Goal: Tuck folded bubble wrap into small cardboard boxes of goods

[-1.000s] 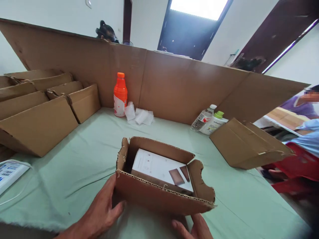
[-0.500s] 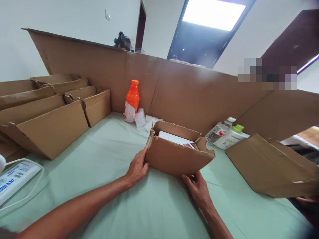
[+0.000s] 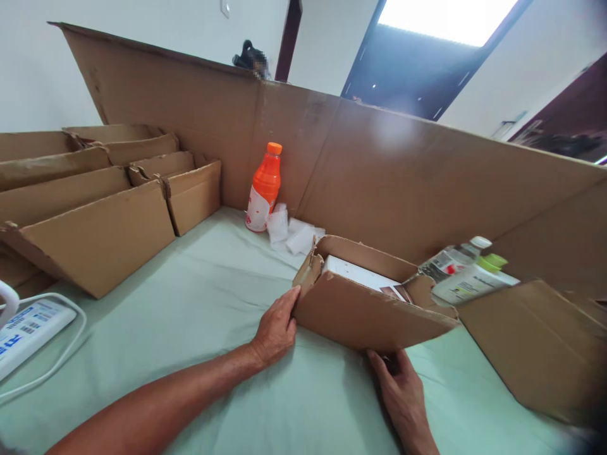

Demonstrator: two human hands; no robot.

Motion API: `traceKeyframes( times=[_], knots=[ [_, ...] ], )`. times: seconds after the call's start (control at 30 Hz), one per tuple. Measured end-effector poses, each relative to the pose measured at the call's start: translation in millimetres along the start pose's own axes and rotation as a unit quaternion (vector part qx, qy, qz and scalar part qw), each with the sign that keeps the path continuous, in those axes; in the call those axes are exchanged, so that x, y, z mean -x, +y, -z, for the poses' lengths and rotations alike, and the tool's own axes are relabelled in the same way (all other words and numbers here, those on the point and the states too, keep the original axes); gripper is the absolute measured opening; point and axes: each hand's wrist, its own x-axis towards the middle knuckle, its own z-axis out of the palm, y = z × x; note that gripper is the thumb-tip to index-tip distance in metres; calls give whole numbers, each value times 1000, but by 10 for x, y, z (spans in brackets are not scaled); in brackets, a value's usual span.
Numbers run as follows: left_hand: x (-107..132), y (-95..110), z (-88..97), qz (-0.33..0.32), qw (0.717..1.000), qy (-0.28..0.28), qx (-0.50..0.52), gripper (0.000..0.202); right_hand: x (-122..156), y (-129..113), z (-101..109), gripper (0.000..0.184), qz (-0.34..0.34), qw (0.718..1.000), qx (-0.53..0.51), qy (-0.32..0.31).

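Observation:
An open cardboard box (image 3: 365,313) lies on the green cloth (image 3: 213,297) in front of me, with a white carton (image 3: 360,277) inside it. My left hand (image 3: 275,327) rests against the box's left corner, fingers stretched along the wall. My right hand (image 3: 403,392) is at the near right edge of the box, its fingertips tucked under the front flap so that they are partly hidden.
A tall cardboard screen (image 3: 379,170) rings the table. Folded cardboard boxes (image 3: 99,234) are stacked at left. An orange bottle (image 3: 263,187) and crumpled white paper (image 3: 289,232) stand at the back. Two plastic bottles (image 3: 462,278) lie right of the box, beside another cardboard box (image 3: 535,347). A white power strip (image 3: 23,328) sits far left.
Both hands have pushed the open box away from me and a little to the right, up to the plastic bottles. My arms are now stretched out.

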Motion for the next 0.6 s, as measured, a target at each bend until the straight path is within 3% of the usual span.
traceKeyframes(
  times=[0.3,0.43,0.6],
  knots=[
    [-452,-18,-185,-6,996,-57,-62,77,-108,171,92,47,-14,997,42,62],
    [-597,-92,11,9,993,-34,-108,56,-116,230,80,52,-23,998,15,60],
    [-1121,-137,209,54,982,34,-176,47,-107,234,77,46,-16,998,3,54]
  ],
)
